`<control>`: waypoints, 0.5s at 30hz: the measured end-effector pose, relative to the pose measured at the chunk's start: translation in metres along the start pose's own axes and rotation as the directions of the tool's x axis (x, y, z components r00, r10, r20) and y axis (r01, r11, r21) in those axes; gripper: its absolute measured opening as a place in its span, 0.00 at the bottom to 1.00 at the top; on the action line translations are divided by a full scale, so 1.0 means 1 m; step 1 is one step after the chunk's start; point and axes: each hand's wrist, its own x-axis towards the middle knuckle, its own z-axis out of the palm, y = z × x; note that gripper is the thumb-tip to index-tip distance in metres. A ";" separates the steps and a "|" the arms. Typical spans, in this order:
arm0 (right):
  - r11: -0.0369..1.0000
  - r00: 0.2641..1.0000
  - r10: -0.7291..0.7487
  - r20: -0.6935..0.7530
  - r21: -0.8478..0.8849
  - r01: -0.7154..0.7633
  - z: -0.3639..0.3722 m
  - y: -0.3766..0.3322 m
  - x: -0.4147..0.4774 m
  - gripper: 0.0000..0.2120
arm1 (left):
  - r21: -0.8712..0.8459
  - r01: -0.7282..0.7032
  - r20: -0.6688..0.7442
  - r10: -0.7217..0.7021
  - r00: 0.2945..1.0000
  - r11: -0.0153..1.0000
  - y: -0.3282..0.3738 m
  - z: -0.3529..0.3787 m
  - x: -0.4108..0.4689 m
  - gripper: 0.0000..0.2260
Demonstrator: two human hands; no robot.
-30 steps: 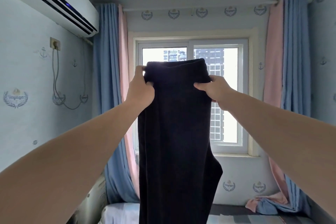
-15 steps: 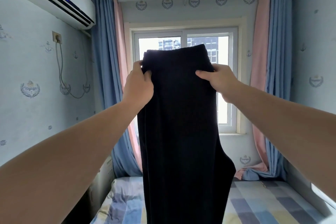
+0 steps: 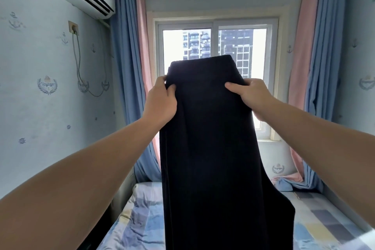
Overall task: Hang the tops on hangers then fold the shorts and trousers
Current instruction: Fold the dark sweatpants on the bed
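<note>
Trousers (image 3: 213,148) lowered against window (image 3: 215,46); bed (image 3: 138,219) below now shows. Left hand (image 3: 160,103), right hand (image 3: 251,97) pinch waistband. Folding not begun; tops unseen.

Your bed (image 3: 316,223) runs from the bottom edge of your view up to the far wall. It is covered by a checked sheet (image 3: 138,215) in blue, grey, pale yellow and white squares, rumpled along the bed's left edge. At the far right corner, the pink and blue curtain hems (image 3: 288,181) pool on it; its middle strip is hidden from you.
</note>
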 end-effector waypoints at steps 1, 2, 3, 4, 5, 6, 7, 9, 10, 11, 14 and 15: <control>1.000 1.000 0.015 0.006 -0.002 -0.015 0.007 0.011 0.002 0.05 | 0.005 0.015 0.007 -0.015 1.000 1.000 -0.013 0.002 -0.002 0.18; 1.000 1.000 0.029 0.013 -0.004 -0.029 0.014 0.024 0.004 0.05 | 0.009 0.033 0.014 -0.033 0.999 0.999 -0.028 0.005 -0.004 0.18; 0.999 0.999 0.049 0.018 -0.017 -0.049 0.022 0.038 0.006 0.04 | 0.015 0.055 0.024 -0.055 0.998 0.998 -0.044 0.009 -0.007 0.18; 0.997 0.997 0.070 0.024 -0.032 -0.069 0.030 0.054 0.009 0.05 | 0.017 0.079 0.037 -0.080 0.996 0.997 -0.062 0.014 -0.010 0.18; 0.995 0.995 0.098 0.030 -0.039 -0.097 0.039 0.072 0.011 0.05 | 0.021 0.103 0.050 -0.104 0.993 0.994 -0.081 0.020 -0.014 0.17; 0.991 0.991 0.130 0.037 -0.045 -0.128 0.048 0.092 0.015 0.06 | 0.027 0.130 0.062 -0.132 0.989 0.991 -0.103 0.026 -0.017 0.17; 0.984 0.985 0.169 0.045 -0.057 -0.166 0.058 0.114 0.017 0.07 | 0.028 0.160 0.077 -0.161 0.984 0.987 -0.126 0.034 -0.022 0.16; 0.964 0.965 0.254 0.067 -0.094 -0.247 0.078 0.164 0.020 0.07 | 0.022 0.228 0.123 -0.229 0.966 0.973 -0.179 0.051 -0.036 0.15; 0.951 0.952 0.297 0.077 -0.112 -0.288 0.088 0.193 0.022 0.07 | 0.022 0.266 0.144 -0.266 0.953 0.964 -0.208 0.061 -0.045 0.14; 0.934 0.935 0.344 0.083 -0.137 -0.331 0.100 0.223 0.022 0.07 | 0.027 0.304 0.163 -0.304 0.939 0.952 -0.239 0.072 -0.055 0.13; 0.865 0.874 0.475 0.102 -0.239 -0.442 0.132 0.318 0.023 0.10 | 0.061 0.416 0.228 -0.418 0.879 0.907 -0.329 0.102 -0.090 0.11; 0.833 0.845 0.524 0.112 -0.276 -0.480 0.144 0.349 0.019 0.11 | 0.079 0.459 0.252 -0.464 0.849 0.885 -0.357 0.112 -0.103 0.11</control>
